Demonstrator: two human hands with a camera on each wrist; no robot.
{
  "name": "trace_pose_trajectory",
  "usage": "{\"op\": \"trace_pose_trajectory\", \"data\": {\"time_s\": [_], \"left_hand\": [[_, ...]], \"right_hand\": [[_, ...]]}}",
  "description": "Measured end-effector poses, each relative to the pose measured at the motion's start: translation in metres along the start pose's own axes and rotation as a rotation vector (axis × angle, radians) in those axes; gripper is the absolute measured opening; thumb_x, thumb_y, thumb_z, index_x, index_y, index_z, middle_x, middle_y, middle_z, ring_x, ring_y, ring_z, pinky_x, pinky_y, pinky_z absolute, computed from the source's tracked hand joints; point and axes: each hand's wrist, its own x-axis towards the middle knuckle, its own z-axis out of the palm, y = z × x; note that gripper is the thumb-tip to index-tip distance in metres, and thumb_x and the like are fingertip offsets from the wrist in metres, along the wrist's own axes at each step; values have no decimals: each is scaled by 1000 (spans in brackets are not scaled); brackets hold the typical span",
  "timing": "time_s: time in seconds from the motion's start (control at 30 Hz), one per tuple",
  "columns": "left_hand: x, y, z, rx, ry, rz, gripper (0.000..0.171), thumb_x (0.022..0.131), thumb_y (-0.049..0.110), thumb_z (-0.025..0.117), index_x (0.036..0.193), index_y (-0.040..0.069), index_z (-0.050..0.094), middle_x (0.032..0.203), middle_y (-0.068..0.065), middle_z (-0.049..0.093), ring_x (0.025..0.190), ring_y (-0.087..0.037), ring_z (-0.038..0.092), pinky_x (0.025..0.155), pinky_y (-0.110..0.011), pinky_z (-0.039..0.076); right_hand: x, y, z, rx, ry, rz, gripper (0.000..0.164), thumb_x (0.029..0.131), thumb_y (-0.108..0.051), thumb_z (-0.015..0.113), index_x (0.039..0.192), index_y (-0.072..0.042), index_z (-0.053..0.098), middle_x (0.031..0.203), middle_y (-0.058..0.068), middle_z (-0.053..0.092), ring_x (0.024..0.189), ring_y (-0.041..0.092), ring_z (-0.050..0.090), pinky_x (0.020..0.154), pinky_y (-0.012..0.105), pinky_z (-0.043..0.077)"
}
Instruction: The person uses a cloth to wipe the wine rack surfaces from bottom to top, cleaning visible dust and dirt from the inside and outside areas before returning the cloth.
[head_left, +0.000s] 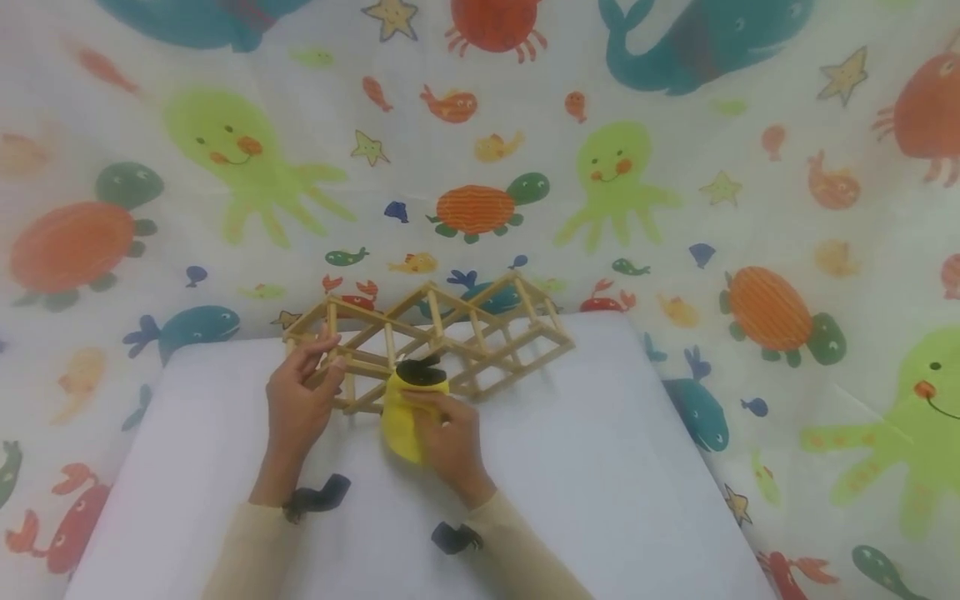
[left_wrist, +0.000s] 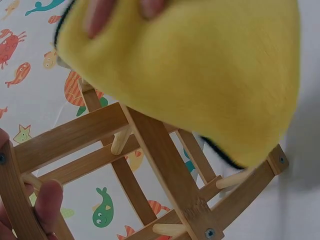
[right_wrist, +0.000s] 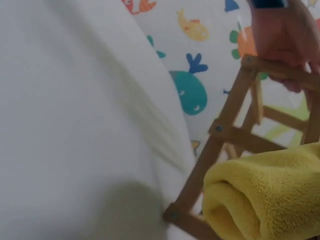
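A folding wooden lattice rack (head_left: 389, 346) of crossed slats and round dowels stands opened out at the table's back edge. My left hand (head_left: 298, 404) holds its left end; in the left wrist view the thumb (left_wrist: 49, 205) wraps a slat. In my right hand (head_left: 452, 437) is a bunched yellow cloth (head_left: 401, 429), gripped between thumb and fingers in front of the rack. The cloth has a dark edge and covers part of the slats in the left wrist view. From the right wrist, its folded plush end (right_wrist: 280, 195) shows against the rack frame (right_wrist: 232, 110).
The rack stands on a white-covered table (head_left: 615, 467). Behind and around it hangs a curtain (head_left: 540, 92) printed with sea animals. Dark straps (head_left: 318, 493) sit on both wrists over beige sleeves (head_left: 251, 550).
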Motion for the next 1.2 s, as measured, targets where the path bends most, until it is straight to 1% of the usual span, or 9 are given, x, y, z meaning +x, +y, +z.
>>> {"op": "trace_pose_trajectory", "data": {"time_s": [0.17,0.3,0.47,0.6,0.83,0.9,1.0,1.1,1.2], "left_hand": [[1,0,0,1,4,-10,34,104,26,69,136,14,70,158,5,56,145,-27,58,73,-10,57],[3,0,-1,-17,-14,2,35,103,26,70,136,14,70,158,4,57,145,-27,58,72,-11,58],[5,-2,-12,47,-108,-12,42,104,34,70,144,22,65,163,3,52,145,-30,58,80,-7,56],[5,-2,-30,155,-154,-44,52,105,48,63,154,30,57,160,-1,57,138,-29,62,95,-7,47],[-3,-26,-55,222,-45,-196,53,108,50,55,158,32,51,164,0,52,151,-28,48,113,-59,47],[-10,-37,-60,225,-47,-265,53,109,50,53,159,34,49,167,3,49,153,-27,46,116,-60,47],[-20,-50,-65,210,-61,-359,54,108,54,52,159,37,48,167,5,47,153,-26,46,117,-58,48],[-28,-58,-69,192,-68,-388,55,106,59,52,157,38,51,167,7,48,154,-26,45,118,-59,46],[-32,-59,-73,192,-69,-392,57,104,63,52,155,38,54,165,5,51,152,-26,47,117,-60,46]], "right_hand": [[-6,18,-4,-105,-4,148,29,85,4,74,106,-14,84,100,2,84,78,9,70,69,19,54],[-11,28,-12,-167,40,271,33,84,2,72,108,-17,84,103,1,84,83,14,72,72,25,56],[-13,30,-23,-155,57,417,35,84,-1,70,107,-22,85,105,-2,84,90,14,72,78,26,54],[-13,24,-29,-70,33,405,37,86,3,69,111,-21,85,111,-1,83,85,8,70,70,22,55],[-4,12,-31,54,-9,234,37,91,5,69,118,-17,82,119,3,81,63,5,61,51,24,55],[-4,18,-29,37,-15,248,36,91,4,69,118,-16,82,119,3,81,58,4,55,47,23,50],[-10,32,-23,-63,21,313,33,88,2,70,112,-17,83,111,3,83,64,3,55,53,21,46],[-18,42,-21,-139,61,368,34,83,1,71,106,-20,85,101,3,83,67,3,56,57,21,45],[-21,36,-22,-91,85,357,37,84,4,70,106,-21,84,104,2,84,69,3,61,57,21,49]]}}
